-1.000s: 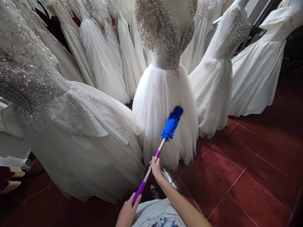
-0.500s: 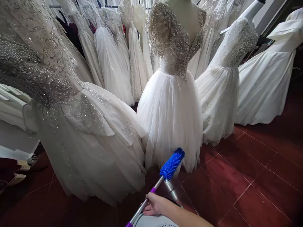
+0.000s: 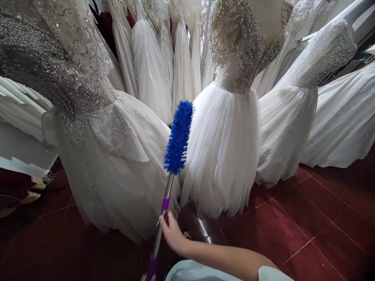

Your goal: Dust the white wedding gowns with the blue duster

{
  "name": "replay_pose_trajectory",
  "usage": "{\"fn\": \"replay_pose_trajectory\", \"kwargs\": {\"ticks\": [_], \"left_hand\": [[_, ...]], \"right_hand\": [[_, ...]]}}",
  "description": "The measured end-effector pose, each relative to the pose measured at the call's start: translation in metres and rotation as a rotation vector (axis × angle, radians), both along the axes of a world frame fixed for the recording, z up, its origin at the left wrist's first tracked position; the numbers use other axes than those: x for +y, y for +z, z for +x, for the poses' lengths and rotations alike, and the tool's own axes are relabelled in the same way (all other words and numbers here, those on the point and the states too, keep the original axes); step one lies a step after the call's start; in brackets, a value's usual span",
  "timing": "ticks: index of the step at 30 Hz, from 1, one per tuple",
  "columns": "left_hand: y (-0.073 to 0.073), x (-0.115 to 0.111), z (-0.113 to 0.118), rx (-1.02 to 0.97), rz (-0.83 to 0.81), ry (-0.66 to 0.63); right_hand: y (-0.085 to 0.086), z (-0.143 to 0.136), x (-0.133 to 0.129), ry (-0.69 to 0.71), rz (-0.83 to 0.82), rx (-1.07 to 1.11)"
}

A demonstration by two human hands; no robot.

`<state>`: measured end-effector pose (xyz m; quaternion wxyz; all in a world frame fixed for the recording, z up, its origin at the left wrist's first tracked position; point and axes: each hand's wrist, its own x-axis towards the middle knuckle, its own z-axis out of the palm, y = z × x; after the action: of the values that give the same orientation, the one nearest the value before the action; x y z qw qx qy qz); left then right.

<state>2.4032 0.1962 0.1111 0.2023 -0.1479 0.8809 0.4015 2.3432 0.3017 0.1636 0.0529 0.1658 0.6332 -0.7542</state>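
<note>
My right hand point(image 3: 173, 236) is closed around the metal pole of a duster point(image 3: 178, 136), just under its upper purple collar. The duster has a shaggy blue head, which stands almost upright, leaning a little right, between two white gowns. Whether its strands touch the beaded gown point(image 3: 125, 171) on the left or the tulle gown point(image 3: 222, 152) in the middle, I cannot tell. At the bottom edge my left hand point(image 3: 144, 277) shows only as a sliver against the duster's lower purple grip; most of it is out of frame.
More white gowns hang in a row point(image 3: 152, 66) behind. A sequinned gown point(image 3: 290, 128) and a plain white one point(image 3: 345, 117) stand to the right. A shiny metal tube point(image 3: 202, 228) lies low beneath the middle gown. The floor point(image 3: 319, 218) is dark red tile.
The duster's head has swung up and left, from the middle gown's hem to between the two gowns. My right hand moved left and up with it. My left hand's edge has come into view.
</note>
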Motion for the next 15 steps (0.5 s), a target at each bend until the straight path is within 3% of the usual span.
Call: {"fn": "replay_pose_trajectory", "kwargs": {"ticks": [2,5,8,10,12,15], "left_hand": [[0.006,0.019,-0.006,0.011,0.083,-0.018],[0.015,0.080,-0.023,-0.009,0.386,-0.074],[0.014,0.153,-0.034,-0.260,0.720,-0.102],[0.003,0.184,-0.031,-0.437,0.824,-0.062],[-0.015,0.193,-0.023,-0.525,0.831,-0.001],[-0.043,0.174,-0.013,-0.441,0.719,0.105]], "right_hand": [[0.019,-0.030,0.039,-0.151,0.022,0.096],[0.029,-0.073,0.105,-0.337,0.098,0.075],[0.014,-0.092,0.164,-0.368,0.204,0.001],[-0.007,-0.091,0.187,-0.326,0.224,-0.043],[-0.031,-0.085,0.193,-0.256,0.228,-0.098],[-0.059,-0.078,0.176,-0.146,0.205,-0.173]]}}
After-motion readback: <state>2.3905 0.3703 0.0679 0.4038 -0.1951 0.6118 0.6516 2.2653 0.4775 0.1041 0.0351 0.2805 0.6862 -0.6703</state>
